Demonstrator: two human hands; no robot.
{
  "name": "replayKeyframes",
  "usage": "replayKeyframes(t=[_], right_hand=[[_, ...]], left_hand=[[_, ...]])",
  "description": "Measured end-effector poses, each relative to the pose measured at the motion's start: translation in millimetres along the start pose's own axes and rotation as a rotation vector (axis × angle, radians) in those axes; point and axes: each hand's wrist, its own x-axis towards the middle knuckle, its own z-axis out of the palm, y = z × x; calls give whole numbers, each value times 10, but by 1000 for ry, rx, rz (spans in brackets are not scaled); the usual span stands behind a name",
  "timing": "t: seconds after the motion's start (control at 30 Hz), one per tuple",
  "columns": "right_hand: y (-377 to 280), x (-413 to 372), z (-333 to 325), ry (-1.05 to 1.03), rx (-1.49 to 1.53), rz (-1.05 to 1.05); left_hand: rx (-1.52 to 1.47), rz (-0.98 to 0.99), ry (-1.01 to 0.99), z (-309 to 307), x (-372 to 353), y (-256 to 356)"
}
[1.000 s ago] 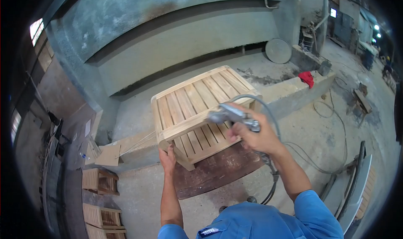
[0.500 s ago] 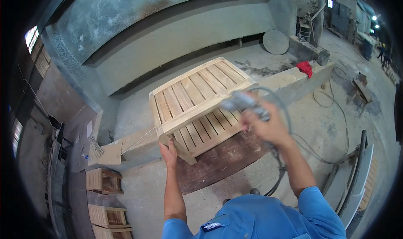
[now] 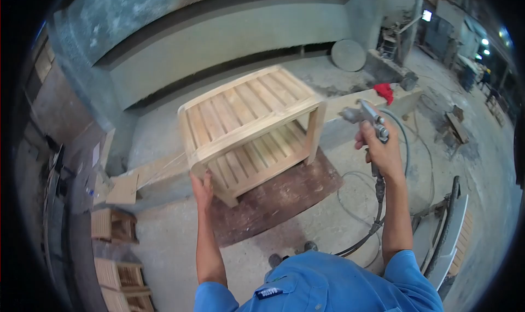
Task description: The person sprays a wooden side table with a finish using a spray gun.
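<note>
A slatted wooden table with a lower slatted shelf [image 3: 257, 112] stands tilted in view on a reddish-brown board [image 3: 284, 200]. At its near left corner, my left hand [image 3: 202, 189] grips the frame near the top of the leg. My right hand [image 3: 380, 150] is wrapped round a metal spray gun [image 3: 372, 115], held to the right of the table and apart from it. The gun's nozzle end points left toward the table. Dark hoses [image 3: 377, 213] run from the gun down to the floor.
Behind is a grey booth with a low ledge [image 3: 350, 101] carrying a red cloth [image 3: 384, 92]. A round disc [image 3: 348, 55] leans at the back. Several small wooden stools [image 3: 117, 273] stand at left. Panels [image 3: 445, 252] lean at right; a loose hose crosses the floor.
My right hand has carried the spray gun right and up, away from the table front. My left hand stays on the table corner while the whole view has shifted slightly.
</note>
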Motion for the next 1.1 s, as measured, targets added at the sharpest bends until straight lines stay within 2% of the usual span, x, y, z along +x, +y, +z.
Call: replayKeyframes(t=[0.03,0.13,0.17,0.23,0.3,0.37,0.4,0.47,0.5,0.53,0.6,0.63,0.67,0.73,0.77,0.83,0.9,0.93,1.03,1.1], right_hand=[[-60,-68,163,-129,33,-33],[-125,-255,725,-531,255,-153],[-201,-293,857,-547,266,-141],[-331,-309,967,-763,282,-96],[-256,-200,896,-697,248,-61],[-91,-31,745,-494,139,-45],[72,69,599,-358,63,-45],[362,256,262,-170,-43,53],[422,299,165,-183,-50,49],[483,288,75,-170,-88,83],[632,215,65,-167,-116,125],[744,152,136,-306,-112,76],[853,100,232,-442,-105,23],[1037,7,552,-578,-58,-306],[1136,-30,686,-614,-110,-294],[1236,-66,871,-658,-161,-285],[1247,-34,1000,-682,-191,-273],[1230,6,1052,-689,-188,-276],[1245,113,1127,-671,-222,-261],[1401,168,1149,-691,-252,-271]], left_hand=[[40,-10,-76,-83,-49,-6],[86,1,-4,-122,-255,-211],[103,-13,4,-243,-370,-258],[-3,-458,4,-477,-798,-387],[56,-620,-8,-1033,-1428,-1055],[17,-1018,243,-1534,-2239,-1170],[-72,-1089,364,-1865,-2730,-1385],[15,-1305,605,-2399,-3439,-1437],[117,-1401,635,-2615,-3585,-1377],[190,-1371,579,-3050,-3857,-1848],[358,-1025,602,-3102,-3555,-1625],[213,-854,693,-2888,-3126,-1309],[282,-701,548,-2800,-2686,-1145],[363,-460,430,-2242,-1627,-494],[329,-340,387,-1788,-1179,85],[323,-86,270,-1220,-493,499],[493,150,164,-681,14,887],[502,192,106,-416,171,1130],[604,276,30,120,577,1241],[949,39,-30,379,651,1402]])
